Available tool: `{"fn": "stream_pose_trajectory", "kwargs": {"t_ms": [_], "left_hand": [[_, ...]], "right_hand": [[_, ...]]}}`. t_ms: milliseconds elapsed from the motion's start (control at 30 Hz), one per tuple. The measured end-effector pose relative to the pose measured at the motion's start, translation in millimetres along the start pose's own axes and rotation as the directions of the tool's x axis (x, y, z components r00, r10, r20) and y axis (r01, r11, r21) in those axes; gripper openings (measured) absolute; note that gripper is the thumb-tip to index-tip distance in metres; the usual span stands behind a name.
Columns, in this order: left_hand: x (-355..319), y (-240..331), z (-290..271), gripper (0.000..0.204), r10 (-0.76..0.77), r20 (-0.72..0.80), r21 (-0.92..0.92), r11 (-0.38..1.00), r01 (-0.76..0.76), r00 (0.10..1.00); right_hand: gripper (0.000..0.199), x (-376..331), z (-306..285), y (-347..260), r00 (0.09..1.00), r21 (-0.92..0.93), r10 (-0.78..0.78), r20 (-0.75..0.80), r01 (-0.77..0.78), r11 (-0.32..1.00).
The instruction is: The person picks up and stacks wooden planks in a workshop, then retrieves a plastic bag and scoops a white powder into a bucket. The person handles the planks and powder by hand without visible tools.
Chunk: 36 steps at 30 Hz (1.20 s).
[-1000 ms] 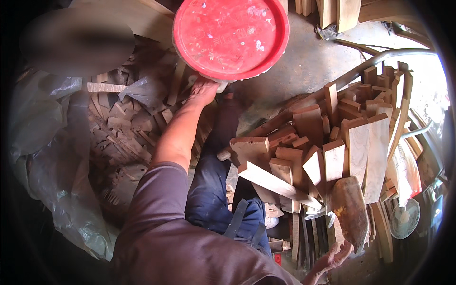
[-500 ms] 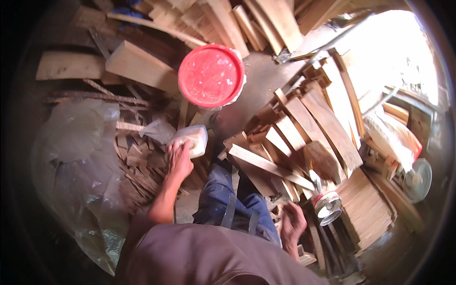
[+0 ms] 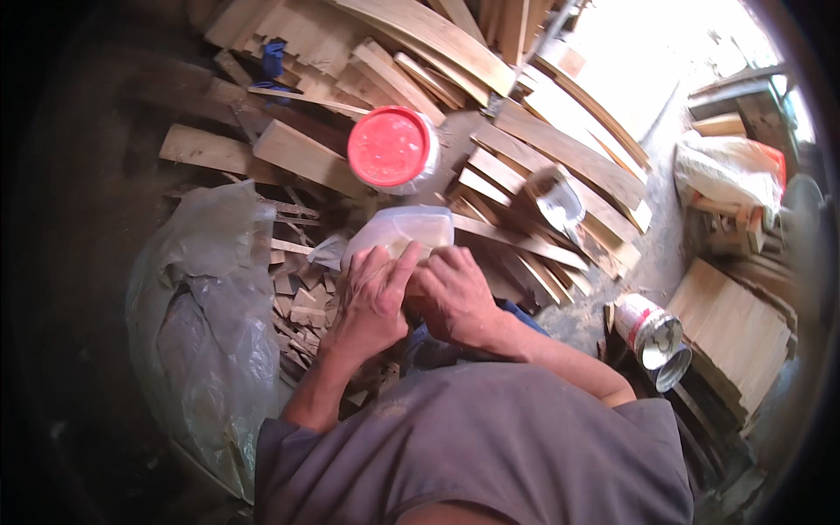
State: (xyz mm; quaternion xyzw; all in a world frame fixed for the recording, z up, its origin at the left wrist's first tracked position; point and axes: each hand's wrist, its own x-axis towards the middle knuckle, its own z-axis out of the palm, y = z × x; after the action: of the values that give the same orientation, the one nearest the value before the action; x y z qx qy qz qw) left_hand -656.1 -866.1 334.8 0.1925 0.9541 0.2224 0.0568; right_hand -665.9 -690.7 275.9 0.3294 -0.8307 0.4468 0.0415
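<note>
My left hand [image 3: 372, 293] and right hand [image 3: 451, 293] both grip a clear plastic container [image 3: 402, 234], below the red-lidded bucket [image 3: 391, 149].

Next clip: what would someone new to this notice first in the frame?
The bright red lid of a round tub stands out at upper centre among pale wood offcuts. Just below it, the left hand and right hand meet on a translucent plastic container, both with a grip on its near edge. A crumpled clear plastic bag fills the left side, and two open tins lie at the right.
</note>
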Motion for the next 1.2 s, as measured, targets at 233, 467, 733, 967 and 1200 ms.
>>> {"fn": "stream_pose_trajectory", "kwargs": {"t_ms": [233, 467, 733, 967, 1200], "left_hand": [[35.5, 106.1, 27.6, 0.066, 0.339, 0.097, -0.148, 0.934, -0.324, 0.936], [74.5, 146.2, 98.4, 0.047, 0.536, 0.141, -0.201, 0.839, -0.507, 0.832], [111.7, 195.5, 149.3, 0.048, 0.71, 0.164, -0.167, 0.704, -0.69, 0.684], [113.8, 212.8, 167.0, 0.053, 0.687, -0.023, -0.164, 0.714, -0.681, 0.726], [104.7, 212.3, 167.2, 0.043, 0.637, 0.011, -0.176, 0.76, -0.625, 0.771]], "right_hand": [[0.036, -100.7, -87.8, -3.2, 0.975, -0.049, 0.124, -0.185, -0.136, 0.99], [0.037, -194.1, -159.8, 5.4, 0.841, -0.087, 0.393, -0.37, -0.453, 0.887], [0.039, -239.4, -205.0, 9.8, 0.794, -0.125, 0.436, -0.424, -0.528, 0.84], [0.037, -252.2, -204.1, 21.5, 0.759, -0.089, 0.426, -0.493, -0.531, 0.843], [0.037, -250.0, -205.4, 20.6, 0.793, -0.123, 0.41, -0.451, -0.51, 0.851]]}}
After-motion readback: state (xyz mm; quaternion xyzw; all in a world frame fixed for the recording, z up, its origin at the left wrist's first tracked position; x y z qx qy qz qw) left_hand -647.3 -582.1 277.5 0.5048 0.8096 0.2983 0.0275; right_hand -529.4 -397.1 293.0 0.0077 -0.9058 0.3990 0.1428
